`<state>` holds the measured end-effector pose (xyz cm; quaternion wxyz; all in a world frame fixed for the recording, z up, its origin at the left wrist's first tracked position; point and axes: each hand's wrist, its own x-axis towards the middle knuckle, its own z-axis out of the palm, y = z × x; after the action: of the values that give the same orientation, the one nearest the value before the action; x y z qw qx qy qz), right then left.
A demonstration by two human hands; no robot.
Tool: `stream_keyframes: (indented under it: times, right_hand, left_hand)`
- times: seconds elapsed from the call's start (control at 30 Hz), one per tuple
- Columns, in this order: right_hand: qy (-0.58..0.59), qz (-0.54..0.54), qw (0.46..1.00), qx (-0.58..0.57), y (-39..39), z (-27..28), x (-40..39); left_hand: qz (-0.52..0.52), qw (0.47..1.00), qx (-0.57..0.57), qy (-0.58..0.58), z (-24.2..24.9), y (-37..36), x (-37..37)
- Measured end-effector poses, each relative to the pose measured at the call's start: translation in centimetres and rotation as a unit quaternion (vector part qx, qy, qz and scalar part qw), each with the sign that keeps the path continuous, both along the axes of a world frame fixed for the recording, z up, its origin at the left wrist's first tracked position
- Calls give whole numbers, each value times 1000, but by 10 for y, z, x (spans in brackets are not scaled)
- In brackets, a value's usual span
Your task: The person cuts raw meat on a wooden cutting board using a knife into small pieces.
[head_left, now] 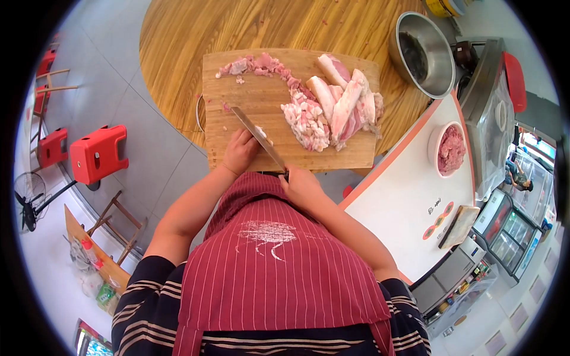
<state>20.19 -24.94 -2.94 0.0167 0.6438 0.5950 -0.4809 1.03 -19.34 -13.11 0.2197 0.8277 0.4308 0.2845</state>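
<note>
My right hand (301,186) is wrapped round the dark handle of a kitchen knife (258,135) near the front edge of the wooden cutting board (246,98). The blade slants up to the left across the board. My left hand (240,149) lies close beside the blade with its fingers curled; whatever they hold is hidden. A small whitish piece of meat (265,136) sits against the blade's far side. To the right are diced fatty pork (306,121) and thick pork strips (346,107). Chopped pink meat (264,64) trails along the board's back.
The board rests on a round wooden table (178,35). A metal bowl (442,65) stands at the back right. A white bowl of minced meat (451,150) is on the white counter (386,219) to the right. Red stools (98,154) stand on the floor at left.
</note>
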Motion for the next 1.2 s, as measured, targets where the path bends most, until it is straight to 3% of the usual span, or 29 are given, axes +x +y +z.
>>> stream_keyframes:
  times: [0.2, 0.37, 0.63, 0.73, 0.8, 0.87, 0.9, 1.0, 1.1, 1.2]
  right_hand:
    - [40, -9, 999, 33, 7, -11, -7]
    - [-16, -32, 999, -22, -26, 3, 12]
    - [33, -7, 997, 64, 70, -37, -45]
    - [73, 56, 994, 58, 65, -38, -5]
    - [89, 36, 995, -33, 57, -21, 39]
    - [64, -94, 978, -175, 47, -4, 68]
    - [61, -91, 978, -177, 40, -2, 70]
    - [-12, -83, 995, -48, 23, 14, 58]
    - [9, -46, 998, 35, -6, 14, 29]
    - [-21, -14, 999, -47, -17, 29, 10]
  left_hand:
    - [18, 999, 43, 11, 3, 3, 3]
    - [6, 1000, 25, 13, 3, 0, 2]
    - [5, 999, 51, 11, -6, 1, 1]
    - [-5, 998, 56, 2, -1, 1, 0]
    - [-2, 999, 55, 1, 4, -1, 0]
    - [11, 999, 46, -22, 3, 2, 2]
    - [15, 999, 44, -24, 2, 2, 1]
    - [6, 999, 50, -15, 0, 1, 1]
    - [15, 998, 66, -17, 0, 2, 2]
    - [16, 998, 61, 19, -3, -1, -1]
